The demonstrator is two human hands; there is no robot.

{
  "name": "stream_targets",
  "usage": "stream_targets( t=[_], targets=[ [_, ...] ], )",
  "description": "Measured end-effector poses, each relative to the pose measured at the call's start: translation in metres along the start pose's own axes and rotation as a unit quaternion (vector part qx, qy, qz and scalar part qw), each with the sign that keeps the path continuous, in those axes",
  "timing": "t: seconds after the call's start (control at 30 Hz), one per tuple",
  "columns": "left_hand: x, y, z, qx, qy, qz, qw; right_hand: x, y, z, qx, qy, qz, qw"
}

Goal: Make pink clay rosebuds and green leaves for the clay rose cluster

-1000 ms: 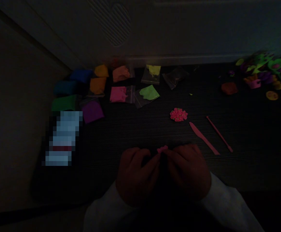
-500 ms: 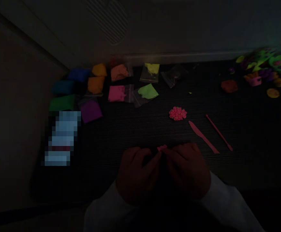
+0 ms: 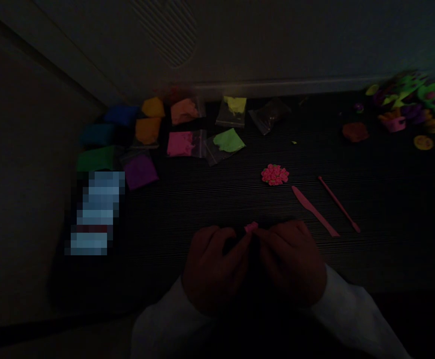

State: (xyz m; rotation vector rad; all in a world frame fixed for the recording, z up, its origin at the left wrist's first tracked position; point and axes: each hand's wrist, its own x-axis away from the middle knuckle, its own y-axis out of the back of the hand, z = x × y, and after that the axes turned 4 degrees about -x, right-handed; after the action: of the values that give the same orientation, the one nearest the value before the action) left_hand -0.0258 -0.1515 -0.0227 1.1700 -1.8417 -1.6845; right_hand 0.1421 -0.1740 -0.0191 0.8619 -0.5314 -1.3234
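Note:
The scene is very dark. My left hand [image 3: 213,267] and my right hand [image 3: 294,262] meet low in the middle, fingers pinched together on a small pink clay piece [image 3: 250,227] that sticks up between the fingertips. Beyond them on the dark ribbed mat [image 3: 210,199] lies a round pink cluster of tiny clay pieces [image 3: 274,175]. A pink plastic knife [image 3: 315,211] and a thin pink stick tool [image 3: 339,204] lie to the right of my right hand.
Several bags of coloured clay sit at the back left, among them pink [image 3: 180,143], light green [image 3: 228,140], purple [image 3: 140,171] and orange [image 3: 148,129]. Finished clay flowers [image 3: 411,102] and an orange-red lump [image 3: 355,131] are at the far right. A blurred-out object [image 3: 95,212] lies left.
Nothing of note: both hands stay pinched on the pink piece with only slight finger shifts; the view drifts a little.

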Motion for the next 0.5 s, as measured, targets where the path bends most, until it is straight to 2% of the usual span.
stream_targets(
  t=[0.13,0.23,0.33,0.5],
  targets=[
    [0.0005,0.0,0.0004,0.001,0.003,0.006,1.0,-0.0015,0.0016,0.0014,0.015,-0.044,-0.036,0.998],
    [0.0004,0.0002,0.0001,0.008,0.002,0.009,1.0,-0.0033,0.0023,0.0024,0.036,-0.077,-0.027,0.996],
    [-0.0009,0.0005,-0.0006,0.007,0.004,0.012,1.0,-0.0044,0.0022,0.0031,0.048,-0.084,-0.01,0.995],
    [-0.0004,0.0014,-0.0012,0.018,0.005,0.009,1.0,-0.0043,0.0015,0.0041,0.041,-0.088,-0.016,0.995]
  ],
)
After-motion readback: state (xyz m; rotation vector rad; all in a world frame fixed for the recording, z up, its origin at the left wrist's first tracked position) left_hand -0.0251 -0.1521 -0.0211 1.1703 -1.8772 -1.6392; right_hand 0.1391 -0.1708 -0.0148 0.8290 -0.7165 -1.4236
